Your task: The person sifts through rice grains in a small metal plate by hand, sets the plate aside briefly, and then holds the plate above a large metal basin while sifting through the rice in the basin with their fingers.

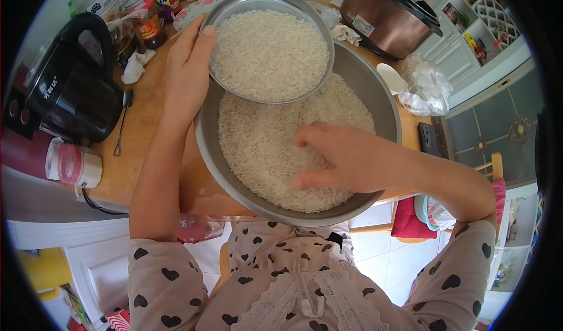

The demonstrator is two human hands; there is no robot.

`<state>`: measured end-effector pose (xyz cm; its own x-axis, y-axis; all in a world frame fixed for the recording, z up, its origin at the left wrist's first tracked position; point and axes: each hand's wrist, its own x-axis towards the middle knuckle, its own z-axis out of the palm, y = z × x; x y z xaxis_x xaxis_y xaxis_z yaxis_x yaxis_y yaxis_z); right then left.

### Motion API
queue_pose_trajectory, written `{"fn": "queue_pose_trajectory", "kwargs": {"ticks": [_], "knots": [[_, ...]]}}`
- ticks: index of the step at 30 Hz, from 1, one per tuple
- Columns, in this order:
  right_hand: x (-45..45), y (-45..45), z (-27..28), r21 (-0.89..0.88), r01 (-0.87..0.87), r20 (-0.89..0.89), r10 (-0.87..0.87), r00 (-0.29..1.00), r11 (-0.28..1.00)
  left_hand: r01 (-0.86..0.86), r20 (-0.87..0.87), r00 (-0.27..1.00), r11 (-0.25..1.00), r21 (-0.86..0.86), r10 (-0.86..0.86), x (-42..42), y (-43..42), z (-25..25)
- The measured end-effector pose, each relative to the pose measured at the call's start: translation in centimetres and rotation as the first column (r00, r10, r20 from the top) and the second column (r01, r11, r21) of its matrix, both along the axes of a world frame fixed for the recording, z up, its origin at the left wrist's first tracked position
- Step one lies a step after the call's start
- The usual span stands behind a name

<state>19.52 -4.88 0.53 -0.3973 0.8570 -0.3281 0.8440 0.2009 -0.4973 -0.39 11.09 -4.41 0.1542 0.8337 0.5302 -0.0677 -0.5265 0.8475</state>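
My left hand (190, 64) grips the left rim of a round metal bowl (267, 1). White rice (270, 55) fills much of that bowl, which overlaps the far part of a larger metal basin (359, 67) in view. Whether the bowl rests on the basin's edge I cannot tell. A wide bed of loose rice (258, 149) covers the basin's bottom. Over its right side is my right hand (349, 158), palm down, thumb and fingers apart and slightly bent, the fingertips at the rice surface. Nothing shows in its fingers.
On the wooden table (158, 155), a black electric kettle (76, 85), a spoon (122, 123) and a jar (79, 164) stand or lie left. A rice cooker (387, 17), a white cup (392, 79), plastic bags (425, 85) and a phone (428, 136) are right.
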Motion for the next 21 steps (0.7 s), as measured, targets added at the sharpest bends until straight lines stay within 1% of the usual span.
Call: {"fn": "queue_pose_trajectory", "kwargs": {"ticks": [1,4,5,6,7,10,13,16,21], "knots": [[-0.3,0.0,0.1,0.005,-0.028,-0.055,0.028,0.998,1.000,-0.004,-0.004,1.000,1.000,0.009,0.004,0.0,0.0,0.0],[-0.2,1.0,-0.8,-0.110,-0.127,-0.196,0.104,0.975,0.986,-0.018,-0.024,1.000,1.000,0.010,0.019,0.0,0.1,-0.1],[-0.1,1.4,-0.4,-0.298,-0.059,-0.242,-0.015,0.970,0.953,-0.026,-0.031,0.999,1.000,0.007,0.026,-0.1,0.1,-0.1],[-0.1,1.7,0.1,-0.476,-0.003,-0.264,-0.140,0.954,0.879,-0.030,-0.032,0.999,1.000,0.010,0.030,-0.1,0.1,-0.1],[0.0,2.1,0.6,-0.640,0.040,-0.260,-0.265,0.928,0.768,-0.034,-0.033,0.999,0.999,0.012,0.034,-0.1,0.1,-0.1],[0.9,2.8,1.3,-0.768,-0.036,-0.375,-0.404,0.834,0.639,-0.041,-0.053,0.998,0.998,0.045,0.043,-0.1,0.0,0.0],[1.2,4.2,3.5,-0.686,-0.015,-0.410,-0.370,0.834,0.727,-0.044,-0.064,0.997,0.998,0.052,0.047,-0.1,-0.1,0.1],[0.6,6.6,5.8,-0.576,-0.033,-0.512,-0.329,0.793,0.816,-0.049,-0.067,0.996,0.996,0.069,0.054,0.0,-0.3,0.3],[-0.7,11.5,7.9,-0.321,-0.065,-0.616,-0.157,0.772,0.945,-0.060,-0.090,0.994,0.996,0.062,0.065,-0.1,-0.5,0.7]]}}
